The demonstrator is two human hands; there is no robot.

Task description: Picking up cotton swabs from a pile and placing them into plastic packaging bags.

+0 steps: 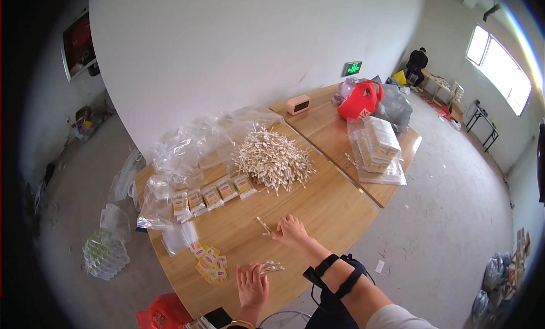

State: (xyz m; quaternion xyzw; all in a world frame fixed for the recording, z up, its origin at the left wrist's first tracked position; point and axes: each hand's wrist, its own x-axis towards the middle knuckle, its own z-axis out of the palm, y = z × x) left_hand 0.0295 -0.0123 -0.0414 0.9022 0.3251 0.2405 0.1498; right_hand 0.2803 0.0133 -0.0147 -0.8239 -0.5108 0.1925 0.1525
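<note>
- One small bundle of swabs (273, 267) is sitting between the thumb and forefinger of the left hand (251, 286); that hand seems to be closing lightly on it, perhaps to keep the sticks aligned over the tabletop (332, 207).
- The right hand (292, 231) is bending its fingers down at a few loose swabs (263, 225); whether the fingertips are pinching them or only touching, I cannot tell.
- The big heap of swabs (273, 158) is lying beyond both hands, probably placed there to be reachable while leaving working room in front.
- Five groups of packets (212, 197) are forming a slanting row just beside the heap, presumably for order or easy counting; the clear packets are showing white swabs and yellow labels.
- Yellow-and-white cards (210, 265) are lying scattered near the left hand, with flat clear sleeves (179, 238) just beyond them, likely for handy picking.
- Crumpled clear plastic bags (190, 150) are covering the wall side, apparently pushed out of the way.
- On the adjoining tabletop (318, 119), clear plastic wrapping (395, 176) is lying under and around stacked white packs (381, 139), while a grey bag (395, 107) is hiding its contents.
- At the lower left, a red bag (164, 313) is holding small brownish pieces, too blurred to name.
</note>
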